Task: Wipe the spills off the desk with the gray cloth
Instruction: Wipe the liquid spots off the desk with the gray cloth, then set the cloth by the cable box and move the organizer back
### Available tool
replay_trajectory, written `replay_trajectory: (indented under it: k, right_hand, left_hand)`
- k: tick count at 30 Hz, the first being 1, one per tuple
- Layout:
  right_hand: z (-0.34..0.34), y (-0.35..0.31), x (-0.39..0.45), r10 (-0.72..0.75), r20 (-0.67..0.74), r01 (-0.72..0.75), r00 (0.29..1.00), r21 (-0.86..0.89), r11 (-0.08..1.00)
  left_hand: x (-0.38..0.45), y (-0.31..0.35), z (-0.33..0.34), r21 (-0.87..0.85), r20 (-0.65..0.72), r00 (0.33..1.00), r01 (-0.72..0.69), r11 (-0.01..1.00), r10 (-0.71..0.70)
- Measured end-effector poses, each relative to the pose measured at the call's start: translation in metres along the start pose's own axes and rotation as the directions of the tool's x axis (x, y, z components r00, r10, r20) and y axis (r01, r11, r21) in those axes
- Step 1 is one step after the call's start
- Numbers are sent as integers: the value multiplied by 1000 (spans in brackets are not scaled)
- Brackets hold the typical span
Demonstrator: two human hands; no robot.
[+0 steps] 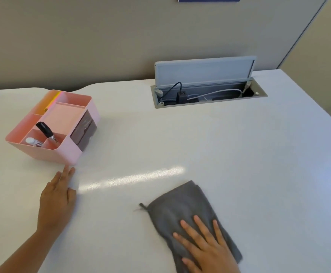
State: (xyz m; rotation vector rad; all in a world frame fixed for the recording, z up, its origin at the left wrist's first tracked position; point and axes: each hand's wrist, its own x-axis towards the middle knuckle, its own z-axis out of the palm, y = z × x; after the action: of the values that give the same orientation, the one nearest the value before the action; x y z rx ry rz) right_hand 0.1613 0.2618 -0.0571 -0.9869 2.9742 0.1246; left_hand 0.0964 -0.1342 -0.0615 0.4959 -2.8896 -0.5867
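- Right hand (pixel 204 247): I read it as pressed flat, fingers spread, on the near half of the gray cloth (pixel 188 211); the grip is fully open and closes on nothing, the palm simply pinning the cloth so that it can be pushed across the surface.
- Gray cloth: folded, lying flat on the worktop (pixel 239 144) at near right, its edges blurred, which suggests a stroke in progress.
- Left hand (pixel 57 198): flat and open on the worktop at near left, holding nothing, fingertips just beside the pink organiser (pixel 66 152); I judge it a brace.
- Spills: I can make out none; a bright streak of glare lies between the hands.
- Cable hatch (pixel 208 91): far right, lid raised.
- Writing: the black marker (pixel 46 132) in the organiser carries print too small for me to read.
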Motion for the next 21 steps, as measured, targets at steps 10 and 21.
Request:
replay_trajectory:
  k: [10, 21]
  right_hand:
    - [-4, 131, -67, 630, 309, -683, 712, 95, 725]
    - [-28, 176, -76, 916, 349, -915, 197, 402, 43]
  left_hand:
    - [0, 2, -2, 29, 45, 999, -14, 999, 12]
    - [-59, 127, 16, -173, -120, 993, -24, 985, 3]
